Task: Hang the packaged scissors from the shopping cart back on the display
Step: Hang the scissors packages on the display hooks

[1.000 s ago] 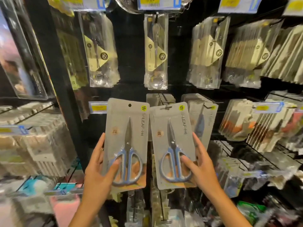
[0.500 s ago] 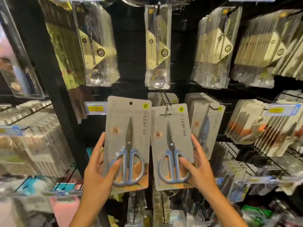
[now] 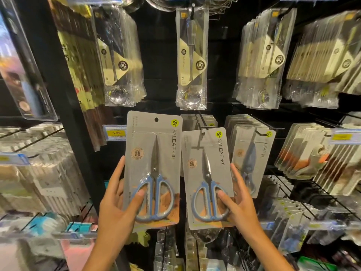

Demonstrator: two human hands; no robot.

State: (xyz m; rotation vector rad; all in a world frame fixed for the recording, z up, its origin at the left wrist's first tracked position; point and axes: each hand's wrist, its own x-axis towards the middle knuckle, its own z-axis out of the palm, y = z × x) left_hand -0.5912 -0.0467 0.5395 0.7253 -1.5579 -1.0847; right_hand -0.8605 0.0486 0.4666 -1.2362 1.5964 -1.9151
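Two grey cards, each with blue-handled scissors, are held up against the display. My left hand [image 3: 115,204] grips the left scissors pack [image 3: 153,153] by its lower left edge; the hang hole at its top is free of any hook. My right hand [image 3: 237,202] grips the right scissors pack [image 3: 205,169] by its lower right edge. The top of this pack sits at the black display hook [image 3: 202,124], in front of a row of the same grey packs [image 3: 197,119]. Whether the hook passes through its hole I cannot tell.
Bagged spoons and ladles [image 3: 191,55] hang on the row above. More scissors packs [image 3: 252,151] hang to the right, with orange-handled ones [image 3: 304,151] beyond. A black upright post [image 3: 58,94] stands left, beside a yellow price tag [image 3: 115,132]. Wire hooks stick out at lower right.
The view has shifted a little, so the shelves sit lower in frame. Both packs stay gripped; the right pack stays at the hook.
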